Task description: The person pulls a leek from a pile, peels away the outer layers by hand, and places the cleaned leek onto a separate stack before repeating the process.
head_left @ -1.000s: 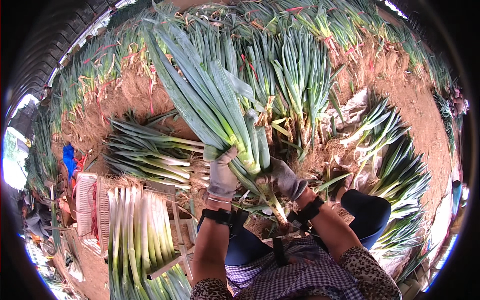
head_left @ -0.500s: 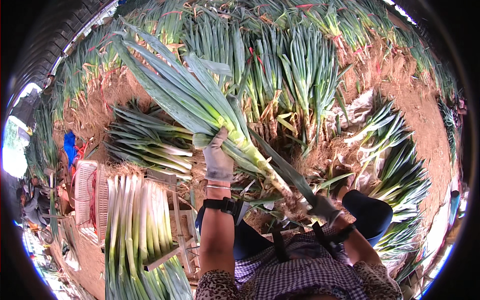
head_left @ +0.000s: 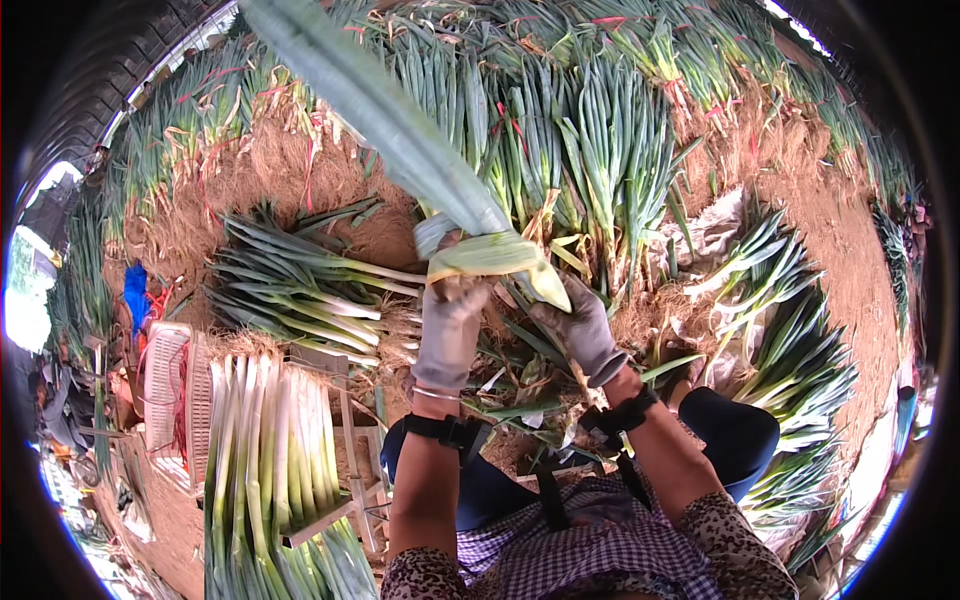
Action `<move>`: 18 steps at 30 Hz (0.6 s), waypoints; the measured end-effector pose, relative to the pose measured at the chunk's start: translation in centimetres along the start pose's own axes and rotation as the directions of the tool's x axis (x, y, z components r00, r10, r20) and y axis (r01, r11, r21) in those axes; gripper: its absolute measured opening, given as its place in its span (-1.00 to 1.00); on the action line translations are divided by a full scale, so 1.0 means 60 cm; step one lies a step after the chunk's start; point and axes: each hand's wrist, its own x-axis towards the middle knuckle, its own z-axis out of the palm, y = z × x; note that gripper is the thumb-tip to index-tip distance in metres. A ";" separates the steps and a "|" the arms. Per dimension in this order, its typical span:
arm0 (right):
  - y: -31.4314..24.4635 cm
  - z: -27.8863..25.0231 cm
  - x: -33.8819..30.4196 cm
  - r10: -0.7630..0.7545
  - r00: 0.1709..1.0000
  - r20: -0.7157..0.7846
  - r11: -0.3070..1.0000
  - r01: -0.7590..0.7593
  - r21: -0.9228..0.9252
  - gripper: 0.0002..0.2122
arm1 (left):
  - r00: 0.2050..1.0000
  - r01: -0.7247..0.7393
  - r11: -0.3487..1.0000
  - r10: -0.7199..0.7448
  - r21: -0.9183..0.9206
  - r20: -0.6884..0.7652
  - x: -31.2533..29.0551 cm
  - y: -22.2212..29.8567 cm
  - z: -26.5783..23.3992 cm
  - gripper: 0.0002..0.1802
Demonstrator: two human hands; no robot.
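Observation:
My left hand [head_left: 450, 325], in a grey glove, is closed round a leek [head_left: 400, 130] in front of me. Its long blue-green leaves rise toward the upper left; its root end is hidden. A yellowish outer leaf [head_left: 490, 257] bends across the top of the left hand to the right. At that leaf's pale pointed end, my gloved right hand [head_left: 583, 328] is closed, fingers curled against it. Left of my hands lies a pile of leeks [head_left: 310, 285], white shanks toward me. Nearer, a stack of trimmed leeks [head_left: 275, 450] rests in a frame [head_left: 355, 500].
Upright bundles of leeks [head_left: 620, 150] crowd the far side. More leeks [head_left: 800, 370] lie along the right. A pale plastic basket [head_left: 168, 390] stands at the left by a blue cloth [head_left: 137, 298]. Leaf scraps [head_left: 510, 408] litter the ground below my hands.
My right hand has come up from near my knee to beside the left. The leek has turned, its leaves swinging up toward me, and an outer leaf is now folded across.

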 end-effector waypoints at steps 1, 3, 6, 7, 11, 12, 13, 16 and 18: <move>-0.002 -0.003 -0.005 0.031 0.996 0.082 0.991 -0.041 0.127 -0.55 | 0.995 0.050 0.995 -0.042 0.091 -0.092 0.002 0.009 0.016 -0.61; 0.000 -0.004 -0.013 0.107 0.980 0.168 0.982 -0.131 0.139 -0.57 | 0.978 0.130 0.971 -0.093 0.200 -0.185 0.013 -0.001 0.021 -0.71; 0.013 -0.001 -0.027 0.278 0.948 0.153 0.935 -0.303 0.184 -0.64 | 0.940 0.177 0.737 0.069 0.652 -0.334 -0.008 -0.019 0.014 -0.78; 0.022 0.000 -0.033 0.375 0.925 0.051 0.897 -0.377 0.232 -0.69 | 0.937 0.182 0.738 0.070 0.650 -0.341 -0.013 -0.021 0.005 -0.78; 0.222 -0.123 -0.118 -0.148 0.980 -0.132 0.919 0.086 -0.386 -0.75 | 0.811 0.065 0.990 0.020 0.123 -0.584 0.017 -0.040 -0.010 -0.82; 0.216 -0.122 -0.141 0.203 0.951 0.232 0.583 0.072 -0.809 -0.76 | 0.749 0.028 0.983 0.101 0.183 -0.654 -0.005 -0.014 -0.034 -0.80; 0.197 -0.146 -0.169 0.625 0.728 0.283 0.082 0.299 -0.951 -0.76 | 0.763 0.069 0.990 0.029 0.126 -0.646 -0.006 0.004 -0.021 -0.73; 0.266 -0.224 -0.244 0.665 0.716 0.212 -0.020 0.301 -0.953 -0.79 | 0.741 0.037 0.971 0.133 0.237 -0.658 0.002 -0.019 0.013 -0.68; 0.200 -0.210 -0.231 0.591 0.807 -0.008 -0.041 0.021 -0.999 -0.69 | 0.762 0.058 0.969 0.111 0.238 -0.638 -0.017 -0.023 -0.004 -0.69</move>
